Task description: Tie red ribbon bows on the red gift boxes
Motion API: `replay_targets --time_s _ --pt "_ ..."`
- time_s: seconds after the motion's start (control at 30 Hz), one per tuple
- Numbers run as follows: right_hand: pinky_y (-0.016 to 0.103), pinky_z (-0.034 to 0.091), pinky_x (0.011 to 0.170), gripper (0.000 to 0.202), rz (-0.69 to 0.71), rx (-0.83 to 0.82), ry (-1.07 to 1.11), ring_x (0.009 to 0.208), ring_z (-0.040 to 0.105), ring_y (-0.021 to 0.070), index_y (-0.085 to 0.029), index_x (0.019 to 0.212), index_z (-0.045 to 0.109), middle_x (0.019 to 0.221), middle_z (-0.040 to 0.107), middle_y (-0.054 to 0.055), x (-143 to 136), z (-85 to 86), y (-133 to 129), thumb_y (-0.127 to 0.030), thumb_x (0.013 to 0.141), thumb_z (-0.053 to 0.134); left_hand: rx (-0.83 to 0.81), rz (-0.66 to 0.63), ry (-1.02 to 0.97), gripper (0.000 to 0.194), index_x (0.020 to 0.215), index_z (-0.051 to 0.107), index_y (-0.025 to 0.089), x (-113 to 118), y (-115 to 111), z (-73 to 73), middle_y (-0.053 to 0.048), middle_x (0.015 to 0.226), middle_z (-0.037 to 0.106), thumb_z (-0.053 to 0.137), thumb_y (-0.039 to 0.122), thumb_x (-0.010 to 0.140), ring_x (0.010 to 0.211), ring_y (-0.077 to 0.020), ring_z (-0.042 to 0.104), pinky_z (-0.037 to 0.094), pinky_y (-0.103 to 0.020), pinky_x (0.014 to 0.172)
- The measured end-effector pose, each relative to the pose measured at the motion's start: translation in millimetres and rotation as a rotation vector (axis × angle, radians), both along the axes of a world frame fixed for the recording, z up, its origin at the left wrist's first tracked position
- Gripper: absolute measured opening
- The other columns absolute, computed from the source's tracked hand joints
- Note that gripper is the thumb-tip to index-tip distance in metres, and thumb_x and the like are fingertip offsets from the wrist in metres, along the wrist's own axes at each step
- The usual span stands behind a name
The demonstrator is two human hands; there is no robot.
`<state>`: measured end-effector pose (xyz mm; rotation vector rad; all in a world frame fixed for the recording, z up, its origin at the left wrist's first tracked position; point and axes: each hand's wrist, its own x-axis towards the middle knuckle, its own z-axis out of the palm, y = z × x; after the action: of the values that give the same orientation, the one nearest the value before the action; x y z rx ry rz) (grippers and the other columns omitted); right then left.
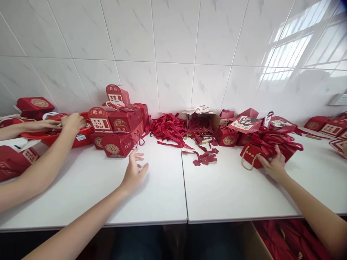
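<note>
My left hand [135, 169] is open, palm turned sideways and fingers apart, just in front of a stack of red gift boxes. Nearest to it stands a red gift box [118, 145] with a round gold emblem and a thin red cord handle. On the right, my right hand [275, 168] grips the near side of a red gift box [249, 154] with a dark red ribbon bow on top and a beige rope handle. Its fingertips are partly lost among the ribbons. Between my hands, dark red flower-ended strips [205, 158] lie on the white table [159, 195].
Loose red ribbons [169, 129] are heaped by the wall beside an open carton [214, 119] of strips. A co-worker's hands [72, 122] reach into a red basket [81, 141] at left. Another person's hand shows at the right edge. Below sits a carton of red ribboned items [290, 238].
</note>
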<state>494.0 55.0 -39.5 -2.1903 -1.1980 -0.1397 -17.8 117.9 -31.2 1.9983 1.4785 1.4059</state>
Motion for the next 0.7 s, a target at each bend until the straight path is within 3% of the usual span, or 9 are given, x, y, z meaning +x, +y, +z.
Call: replay_targets --time_s 0.07,0.13,0.23,0.33,0.43,0.6,0.7 --pt "0.052 0.023 0.098 0.083 -0.105 -0.028 0.06 0.136 0.016 0.0425 -0.01 0.146 0.005 0.147 0.013 0.03 -1.2 -6.2 8.1 -0.062 0.086 0.029 0.042 0.131 -0.005 0.067 0.132 0.022 0.025 -14.2 15.2 0.4 -0.01 0.12 0.044 0.056 0.023 0.075 0.106 -0.0251 0.052 0.048 -0.04 0.081" --pt "0.057 0.017 0.098 0.088 -0.192 -0.084 0.073 0.136 0.012 0.0466 -0.007 0.147 0.008 0.149 0.006 0.032 1.6 -14.4 14.0 -0.064 0.084 0.029 0.087 0.224 0.033 0.069 0.131 0.022 0.024 -29.9 24.6 2.5 -0.011 0.127 0.039 0.058 0.02 0.072 0.117 -0.0307 0.044 0.041 -0.049 0.092" --pt "0.058 0.016 0.098 0.094 -0.239 -0.173 0.062 0.134 0.014 0.0486 0.003 0.144 0.015 0.146 0.012 0.036 10.6 -24.7 17.6 -0.064 0.081 0.031 0.171 0.382 0.125 0.071 0.131 0.021 0.021 -50.5 31.3 5.9 -0.014 0.139 0.027 0.06 0.018 0.073 0.132 -0.0364 0.025 0.021 -0.055 0.107" --pt "0.057 0.02 0.096 0.088 -0.227 -0.255 0.047 0.13 0.026 0.0483 0.002 0.14 0.028 0.139 0.027 0.038 16.5 -27.6 15.6 -0.063 0.081 0.031 0.188 0.524 0.137 0.077 0.135 0.015 0.018 -62.9 38.1 7.5 -0.018 0.146 0.013 0.063 0.027 0.075 0.137 -0.0388 0.012 0.015 -0.056 0.108" --pt "0.059 0.019 0.094 0.073 -0.181 -0.303 0.035 0.128 0.031 0.0464 -0.008 0.135 0.042 0.136 0.037 0.033 14.8 -26.3 10.5 -0.058 0.084 0.029 0.129 0.576 0.121 0.092 0.14 0.01 0.014 -67.9 48.9 9.3 -0.023 0.149 0.006 0.067 0.041 0.073 0.138 -0.0399 0.008 0.012 -0.055 0.109" --pt "0.063 0.017 0.093 0.061 -0.127 -0.339 0.007 0.13 0.031 0.0444 -0.017 0.128 0.051 0.14 0.037 0.028 7.0 -24.0 1.4 -0.053 0.087 0.024 -0.059 0.574 0.069 0.116 0.143 -0.009 0.011 -72.4 60.2 17.8 -0.024 0.151 -0.002 0.069 0.055 0.069 0.139 -0.0427 0.002 0.013 -0.058 0.108" --pt "0.064 0.019 0.092 0.061 -0.101 -0.343 -0.004 0.13 0.031 0.0445 -0.015 0.127 0.051 0.14 0.037 0.029 4.7 -21.2 -2.1 -0.053 0.087 0.023 -0.214 0.564 0.016 0.119 0.141 -0.013 0.007 -76.2 58.2 23.3 -0.029 0.147 0.013 0.063 0.064 0.069 0.133 -0.0463 0.021 0.024 -0.061 0.102"
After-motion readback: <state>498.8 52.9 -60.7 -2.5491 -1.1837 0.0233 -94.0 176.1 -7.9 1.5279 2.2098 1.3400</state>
